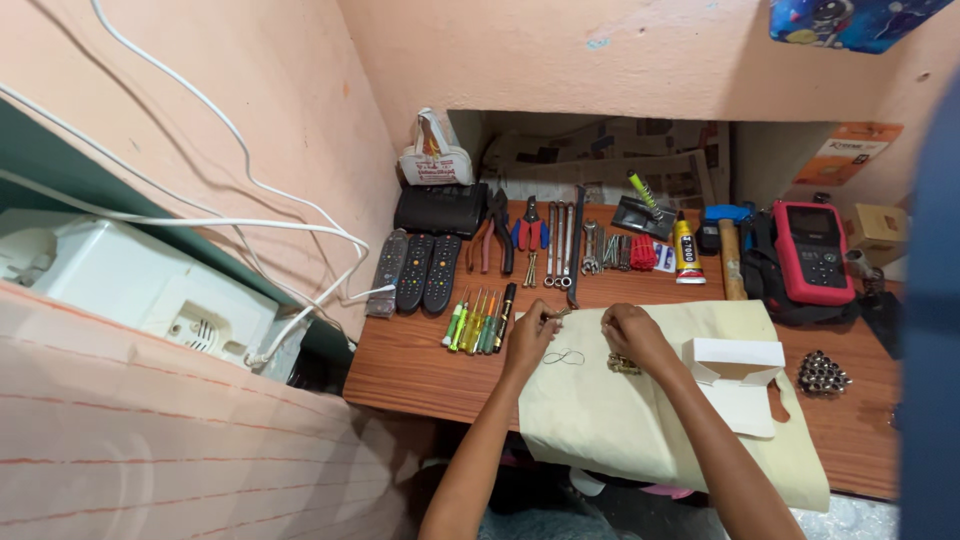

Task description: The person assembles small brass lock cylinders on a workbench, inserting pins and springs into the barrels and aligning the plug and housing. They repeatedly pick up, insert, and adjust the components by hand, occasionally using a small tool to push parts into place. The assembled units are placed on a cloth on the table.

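My left hand (529,336) rests at the far left edge of a beige cloth (640,410) on the wooden table (400,360), its fingers pinched on a small metal piece (556,315). My right hand (632,333) is closed over a small cluster of brass-coloured parts (623,365) on the cloth. A thin wire loop (564,357) lies on the cloth between the two hands. What the right fingers hold is hidden.
Screwdrivers (478,322), three remotes (415,272), pliers (529,232), wrenches (562,245), a hammer (731,250), a glue tube (685,250) and a red handheld meter (816,252) line the table's far side. A white open box (735,370) and metal nuts (822,373) lie to the right.
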